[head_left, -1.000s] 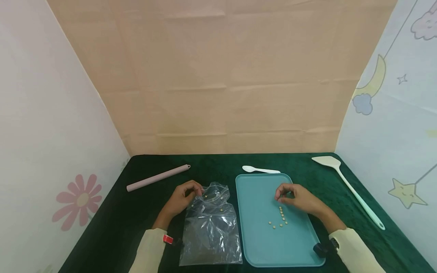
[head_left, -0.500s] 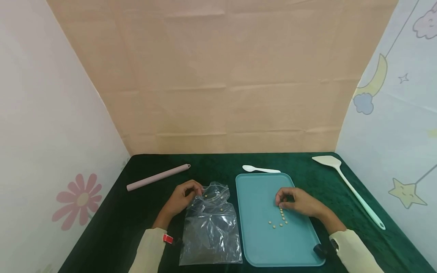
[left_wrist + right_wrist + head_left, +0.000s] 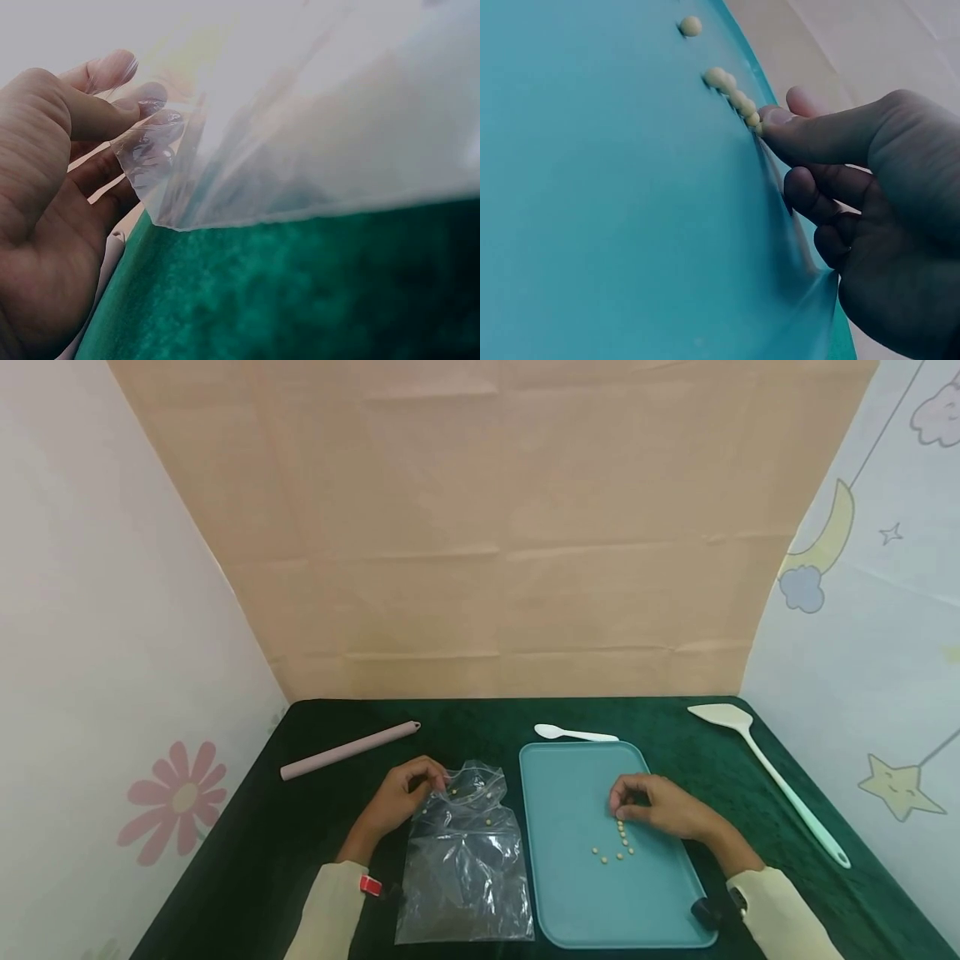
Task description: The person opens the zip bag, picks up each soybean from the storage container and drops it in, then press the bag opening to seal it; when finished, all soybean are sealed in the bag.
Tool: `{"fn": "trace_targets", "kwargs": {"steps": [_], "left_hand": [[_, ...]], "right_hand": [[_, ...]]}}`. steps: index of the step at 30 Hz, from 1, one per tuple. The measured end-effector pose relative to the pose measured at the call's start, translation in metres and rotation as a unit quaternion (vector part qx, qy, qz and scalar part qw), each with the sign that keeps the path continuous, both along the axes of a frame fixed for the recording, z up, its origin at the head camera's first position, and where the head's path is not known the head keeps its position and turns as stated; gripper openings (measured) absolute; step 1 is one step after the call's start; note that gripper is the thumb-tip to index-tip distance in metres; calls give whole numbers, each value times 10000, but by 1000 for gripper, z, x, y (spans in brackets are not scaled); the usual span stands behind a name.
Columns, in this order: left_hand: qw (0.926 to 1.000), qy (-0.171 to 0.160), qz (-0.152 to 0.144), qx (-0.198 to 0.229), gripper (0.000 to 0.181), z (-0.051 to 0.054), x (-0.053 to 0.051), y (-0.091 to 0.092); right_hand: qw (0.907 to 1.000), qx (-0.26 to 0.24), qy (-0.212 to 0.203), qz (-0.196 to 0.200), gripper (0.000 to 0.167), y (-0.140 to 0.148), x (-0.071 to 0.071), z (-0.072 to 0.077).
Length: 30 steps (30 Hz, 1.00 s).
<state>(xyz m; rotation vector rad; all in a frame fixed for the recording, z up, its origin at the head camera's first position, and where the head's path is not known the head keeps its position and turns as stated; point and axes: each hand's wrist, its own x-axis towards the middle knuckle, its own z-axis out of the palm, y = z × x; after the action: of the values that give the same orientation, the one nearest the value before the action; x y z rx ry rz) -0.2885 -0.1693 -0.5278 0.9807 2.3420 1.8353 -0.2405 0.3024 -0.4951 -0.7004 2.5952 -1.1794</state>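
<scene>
My left hand (image 3: 402,795) pinches the upper left edge of a clear zip bag (image 3: 465,885), thumb against fingers. In the left wrist view the film of the bag (image 3: 300,142) stretches away from the fingertips. Inside its top part lie several soybeans (image 3: 488,822). Over the blue tray (image 3: 577,914) my right hand (image 3: 660,806) pinches a pale yellow soybean (image 3: 759,129) between thumb and forefinger, at the far end of a curved line of soybeans (image 3: 739,99). The fingertips partly hide that bean.
A white spoon (image 3: 576,734) lies behind the tray. To the right rests a long pale spatula (image 3: 787,789); to the left, a pink rod (image 3: 348,751). Dark green cloth (image 3: 465,718) covers the table, with walls on three sides.
My right hand has lowered slightly toward the near side, its fingertips now at the far end of the soybean line. The left hand keeps its hold on the bag.
</scene>
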Motion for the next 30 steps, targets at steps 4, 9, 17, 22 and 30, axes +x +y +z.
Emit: {"fn": "trace_targets", "kwargs": {"steps": [4,9,17,22,30], "left_hand": [[10000,77,-31,-5,15,1,0,1],[10000,68,-56,-12,15,2,1,1],[10000,-19,14,-76,16,1,2,1],[10000,-28,20,-79,16,1,1,0],[9999,151,-14,-66,17,0,0,1]], "right_hand": [[9998,-139,143,-99,6,0,-1,2],[9990,-233,158,-347,6,-1,-3,5],[9928,-607,412,-952,7,-17,-12,20],[9844,-1126,400,-1292,14,-39,-20,32],[9644,-2282,222,-1316,17,-89,-33,43]]}}
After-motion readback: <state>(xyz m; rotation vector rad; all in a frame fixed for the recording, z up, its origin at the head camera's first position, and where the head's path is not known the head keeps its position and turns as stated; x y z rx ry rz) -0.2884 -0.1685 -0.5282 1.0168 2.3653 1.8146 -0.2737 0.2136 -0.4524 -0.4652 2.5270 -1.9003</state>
